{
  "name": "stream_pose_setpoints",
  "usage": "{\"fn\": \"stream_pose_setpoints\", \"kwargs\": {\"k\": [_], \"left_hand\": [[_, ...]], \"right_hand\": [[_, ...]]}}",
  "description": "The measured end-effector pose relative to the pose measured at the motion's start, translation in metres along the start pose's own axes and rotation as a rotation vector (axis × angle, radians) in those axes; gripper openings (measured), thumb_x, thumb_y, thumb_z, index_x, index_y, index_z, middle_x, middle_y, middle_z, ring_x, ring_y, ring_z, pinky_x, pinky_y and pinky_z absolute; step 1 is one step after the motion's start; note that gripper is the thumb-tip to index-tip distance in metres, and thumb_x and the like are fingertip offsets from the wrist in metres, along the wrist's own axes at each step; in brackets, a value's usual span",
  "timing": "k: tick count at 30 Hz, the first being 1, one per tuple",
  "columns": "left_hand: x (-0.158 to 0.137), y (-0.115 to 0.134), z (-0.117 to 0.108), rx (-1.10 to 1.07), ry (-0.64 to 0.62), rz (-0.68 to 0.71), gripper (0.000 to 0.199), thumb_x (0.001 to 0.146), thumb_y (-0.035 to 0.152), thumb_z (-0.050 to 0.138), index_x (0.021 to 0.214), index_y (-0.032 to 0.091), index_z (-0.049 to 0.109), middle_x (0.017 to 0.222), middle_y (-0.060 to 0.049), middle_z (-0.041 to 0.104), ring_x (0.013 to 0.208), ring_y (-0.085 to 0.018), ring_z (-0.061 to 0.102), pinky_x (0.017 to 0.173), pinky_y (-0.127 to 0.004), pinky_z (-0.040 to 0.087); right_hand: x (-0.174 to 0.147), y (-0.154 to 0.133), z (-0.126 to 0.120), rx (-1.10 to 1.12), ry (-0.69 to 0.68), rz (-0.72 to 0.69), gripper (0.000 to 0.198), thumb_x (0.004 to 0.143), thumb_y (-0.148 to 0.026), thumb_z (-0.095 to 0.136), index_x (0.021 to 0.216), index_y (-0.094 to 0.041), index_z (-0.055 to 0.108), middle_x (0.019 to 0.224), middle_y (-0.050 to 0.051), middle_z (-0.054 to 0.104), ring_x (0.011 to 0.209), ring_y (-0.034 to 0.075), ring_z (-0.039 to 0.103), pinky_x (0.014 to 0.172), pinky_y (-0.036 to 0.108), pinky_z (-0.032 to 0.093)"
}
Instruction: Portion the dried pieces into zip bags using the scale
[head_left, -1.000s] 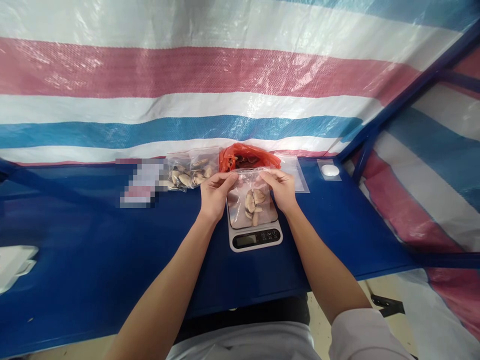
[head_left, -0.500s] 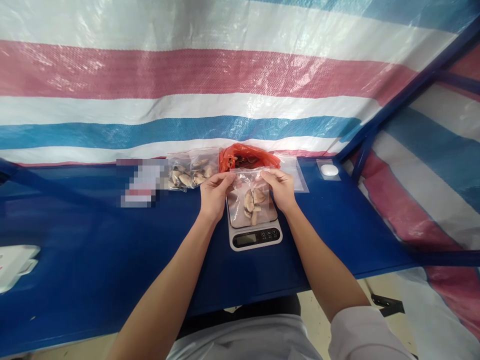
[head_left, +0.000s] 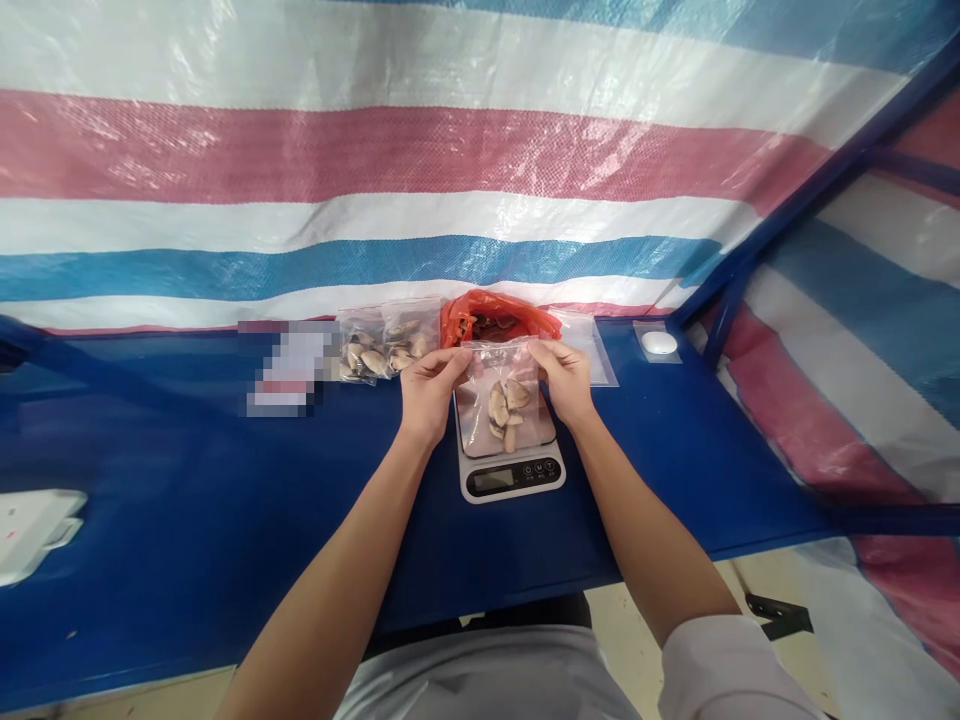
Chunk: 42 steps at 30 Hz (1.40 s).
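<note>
The bag [head_left: 499, 402] is pinched at its top corners by left hand [head_left: 429, 392] and right hand [head_left: 564, 382], both equally near; from them it is spread over the scale [head_left: 517, 477], toward its near edge.

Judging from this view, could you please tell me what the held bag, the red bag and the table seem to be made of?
Held bag: clear, glossy plastic film; it is see-through with bright highlights.
Red bag: probably thin plastic, shiny and crumpled.
Table: smooth blue top with soft sheen, perhaps painted metal; coated board is possible.
</note>
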<state>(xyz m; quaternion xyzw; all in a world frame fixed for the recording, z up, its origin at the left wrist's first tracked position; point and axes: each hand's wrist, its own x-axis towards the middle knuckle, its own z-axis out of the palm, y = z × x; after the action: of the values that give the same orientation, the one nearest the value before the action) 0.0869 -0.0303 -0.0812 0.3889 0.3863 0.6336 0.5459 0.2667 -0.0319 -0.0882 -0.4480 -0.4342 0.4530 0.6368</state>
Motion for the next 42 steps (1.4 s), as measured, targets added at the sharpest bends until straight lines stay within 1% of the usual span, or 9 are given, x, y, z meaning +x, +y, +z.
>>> {"fn": "stream_pose_setpoints", "kwargs": {"k": [5,10,16,23,28,32,35,38,42], "left_hand": [[-0.003,0.002,0.003,0.093,-0.057,-0.041,0.029,0.064,0.042,0.090,0.070,0.017,0.078,0.064,-0.002,0.070,0.057,-0.012,0.059,0.053,-0.024,0.047],[-0.004,-0.001,0.001,0.104,-0.070,0.005,0.027,0.065,0.041,0.089,0.071,0.018,0.077,0.064,-0.001,0.070,0.056,-0.011,0.058,0.049,-0.023,0.045],[-0.005,-0.004,-0.001,0.141,-0.088,-0.005,0.026,0.069,0.042,0.087,0.073,0.018,0.078,0.068,-0.002,0.072,0.058,-0.013,0.061,0.046,-0.022,0.042],[-0.005,-0.001,0.003,0.170,-0.087,0.047,0.026,0.067,0.042,0.088,0.072,0.018,0.079,0.065,-0.002,0.072,0.058,-0.013,0.062,0.055,-0.024,0.049],[-0.003,-0.004,-0.001,0.180,-0.098,0.087,0.027,0.067,0.042,0.088,0.072,0.017,0.078,0.070,-0.004,0.075,0.062,-0.014,0.066,0.058,-0.023,0.051],[-0.003,-0.004,-0.004,0.173,-0.109,0.050,0.030,0.067,0.045,0.088,0.070,0.017,0.077,0.067,-0.003,0.074,0.050,-0.011,0.059,0.046,-0.022,0.044],[-0.005,-0.001,-0.004,0.173,-0.109,0.011,0.031,0.066,0.046,0.088,0.068,0.017,0.076,0.063,-0.002,0.072,0.045,-0.010,0.054,0.040,-0.022,0.040],[-0.005,0.001,-0.002,0.171,-0.111,-0.011,0.031,0.064,0.045,0.090,0.068,0.017,0.077,0.061,-0.002,0.071,0.050,-0.012,0.059,0.045,-0.023,0.045],[-0.004,0.000,0.001,0.192,-0.111,0.003,0.032,0.062,0.045,0.091,0.073,0.017,0.080,0.069,-0.005,0.076,0.062,-0.017,0.068,0.059,-0.028,0.054]], "right_hand": [[-0.001,0.002,-0.002,-0.082,0.000,-0.099,0.030,0.074,-0.051,0.079,0.069,-0.022,0.078,0.067,-0.001,0.073,0.063,0.016,0.067,0.067,0.032,0.057],[-0.004,-0.002,-0.003,-0.106,-0.025,-0.068,0.034,0.073,-0.056,0.079,0.074,-0.022,0.077,0.068,-0.001,0.073,0.062,0.018,0.069,0.065,0.033,0.058],[-0.006,-0.007,-0.001,-0.101,-0.075,-0.083,0.027,0.071,-0.051,0.081,0.071,-0.023,0.078,0.069,0.000,0.076,0.066,0.018,0.071,0.070,0.033,0.059],[-0.008,-0.004,-0.002,-0.146,-0.095,-0.062,0.030,0.075,-0.053,0.079,0.070,-0.023,0.080,0.072,0.001,0.077,0.070,0.019,0.073,0.077,0.035,0.060],[-0.007,-0.005,-0.004,-0.124,-0.116,-0.037,0.031,0.072,-0.054,0.081,0.072,-0.023,0.080,0.072,0.001,0.077,0.069,0.019,0.072,0.073,0.033,0.060],[-0.005,-0.005,-0.007,-0.095,-0.110,-0.003,0.035,0.068,-0.057,0.082,0.072,-0.022,0.079,0.069,0.002,0.076,0.065,0.018,0.070,0.065,0.033,0.059],[-0.004,-0.006,-0.008,-0.097,-0.079,-0.027,0.035,0.067,-0.057,0.082,0.067,-0.022,0.078,0.064,0.000,0.073,0.060,0.017,0.067,0.061,0.032,0.057],[-0.005,-0.007,-0.008,-0.145,-0.065,-0.072,0.033,0.069,-0.054,0.081,0.062,-0.022,0.076,0.062,0.000,0.072,0.058,0.016,0.064,0.062,0.031,0.055],[-0.006,-0.008,-0.006,-0.195,-0.059,-0.082,0.035,0.072,-0.056,0.079,0.064,-0.023,0.077,0.064,0.001,0.073,0.058,0.016,0.065,0.063,0.032,0.055]]}}
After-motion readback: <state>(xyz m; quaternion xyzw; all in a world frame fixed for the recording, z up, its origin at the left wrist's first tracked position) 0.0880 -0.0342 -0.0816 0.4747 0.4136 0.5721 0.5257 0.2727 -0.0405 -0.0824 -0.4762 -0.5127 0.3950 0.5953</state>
